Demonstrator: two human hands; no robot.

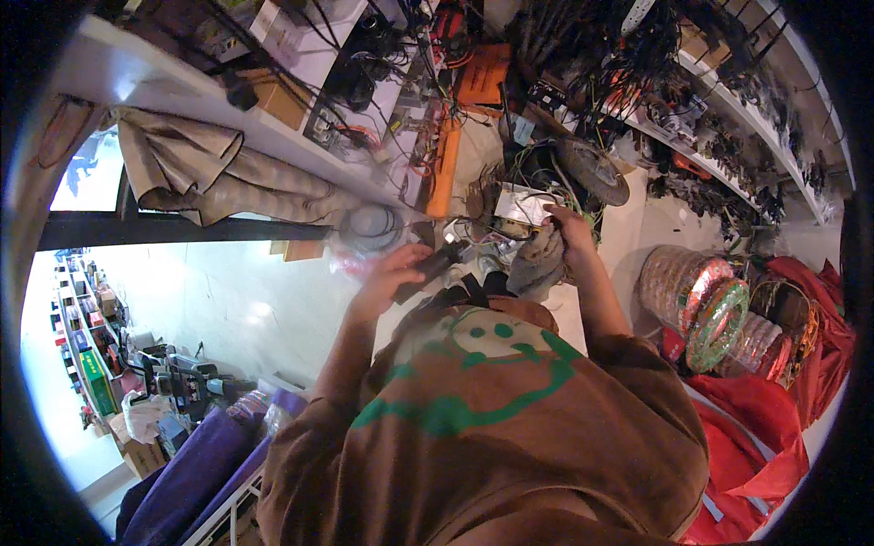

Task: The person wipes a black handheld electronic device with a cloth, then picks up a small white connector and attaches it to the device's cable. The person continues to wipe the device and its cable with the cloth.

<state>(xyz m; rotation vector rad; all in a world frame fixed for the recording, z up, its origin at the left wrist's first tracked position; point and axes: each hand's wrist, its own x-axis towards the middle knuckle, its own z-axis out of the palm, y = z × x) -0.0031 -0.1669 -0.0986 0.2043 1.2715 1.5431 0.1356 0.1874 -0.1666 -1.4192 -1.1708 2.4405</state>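
My left hand (399, 275) is closed around a dark, elongated object (435, 268) with wires near its far end; what it is exactly I cannot tell. On the right, my right hand (570, 228) holds a grey cloth (539, 265) that hangs down, its fingers by the edge of a white-topped box (526, 205). A dark cable crosses the top of that box, and thin wires lie between the two hands. Both hands are in front of my lap, above the brown shirt.
An orange bar (446, 167) and a small wheel with a tyre (599, 172) lie beyond the hands. Wrapped coils (683, 283) and red fabric (758, 423) are at the right. Shelves (724, 174) hold tangled cables. A clear plastic bag (351, 252) is left, near the white wall.
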